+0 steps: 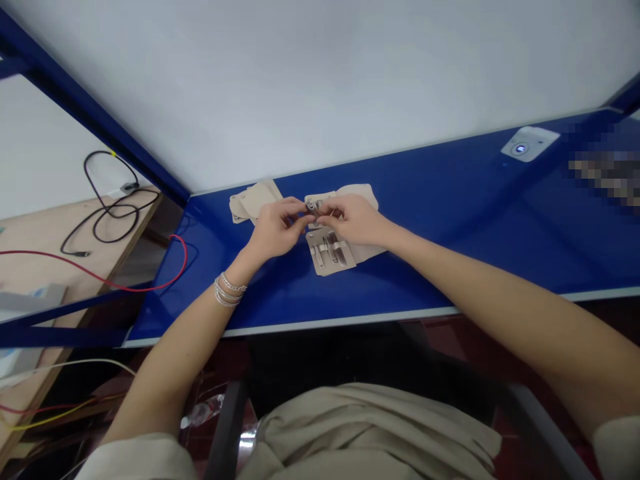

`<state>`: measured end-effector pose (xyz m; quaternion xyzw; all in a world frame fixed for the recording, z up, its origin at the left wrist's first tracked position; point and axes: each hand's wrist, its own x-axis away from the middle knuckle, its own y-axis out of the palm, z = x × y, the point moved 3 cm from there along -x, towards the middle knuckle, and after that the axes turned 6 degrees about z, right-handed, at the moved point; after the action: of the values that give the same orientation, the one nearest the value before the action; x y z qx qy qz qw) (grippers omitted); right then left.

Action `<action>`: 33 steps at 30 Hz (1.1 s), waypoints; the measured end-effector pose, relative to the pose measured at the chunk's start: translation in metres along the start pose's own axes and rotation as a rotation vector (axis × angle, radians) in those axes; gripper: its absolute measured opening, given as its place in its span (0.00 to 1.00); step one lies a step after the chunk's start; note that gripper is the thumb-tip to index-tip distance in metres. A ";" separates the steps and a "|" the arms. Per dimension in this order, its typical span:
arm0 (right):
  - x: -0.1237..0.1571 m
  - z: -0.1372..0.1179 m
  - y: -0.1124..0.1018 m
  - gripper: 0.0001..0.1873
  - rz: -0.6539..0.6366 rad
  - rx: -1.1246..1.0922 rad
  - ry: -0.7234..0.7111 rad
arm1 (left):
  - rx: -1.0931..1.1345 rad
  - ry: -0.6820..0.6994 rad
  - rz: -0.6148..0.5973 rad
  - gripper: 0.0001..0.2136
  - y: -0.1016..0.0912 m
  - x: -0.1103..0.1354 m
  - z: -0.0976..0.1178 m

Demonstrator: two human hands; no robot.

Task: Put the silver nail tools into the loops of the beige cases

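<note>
My left hand (280, 227) and my right hand (353, 217) meet over an open beige manicure case (350, 265). Thumb and fingers of both hands are closed on a small shiny metal manicure tool (313, 207); its exact kind is too small to make out. Just below them, the case's near panel holds several slim metal tools (329, 248) under a strap. Part of the upper panel and its tools is hidden by my right hand. More beige cases (256, 200) lie stacked just beyond my left hand, and a beige flap (363, 192) shows behind my right hand.
The blue table (440, 220) has a pale front edge and meets a white wall behind. A white device with a lit ring (530, 144) sits at the back right. On the left, a wooden bench (50, 230) carries a black cable (107, 213); a red cable (186, 257) loops over the blue table.
</note>
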<state>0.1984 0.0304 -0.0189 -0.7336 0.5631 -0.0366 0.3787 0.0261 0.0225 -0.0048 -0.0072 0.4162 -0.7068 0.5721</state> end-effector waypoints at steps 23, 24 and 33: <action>-0.003 -0.004 -0.011 0.10 -0.262 -0.400 0.142 | 0.205 -0.056 -0.083 0.11 -0.008 -0.001 0.001; -0.003 -0.004 -0.012 0.10 -0.272 -0.427 0.156 | 0.191 -0.052 -0.088 0.11 -0.009 -0.001 0.001; 0.000 -0.006 -0.014 0.15 -0.318 -0.648 0.360 | 0.057 -0.060 -0.106 0.11 -0.013 0.000 -0.002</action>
<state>0.2072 0.0287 -0.0063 -0.8749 0.4822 -0.0433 0.0128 0.0149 0.0240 0.0016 -0.0342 0.3775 -0.7472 0.5459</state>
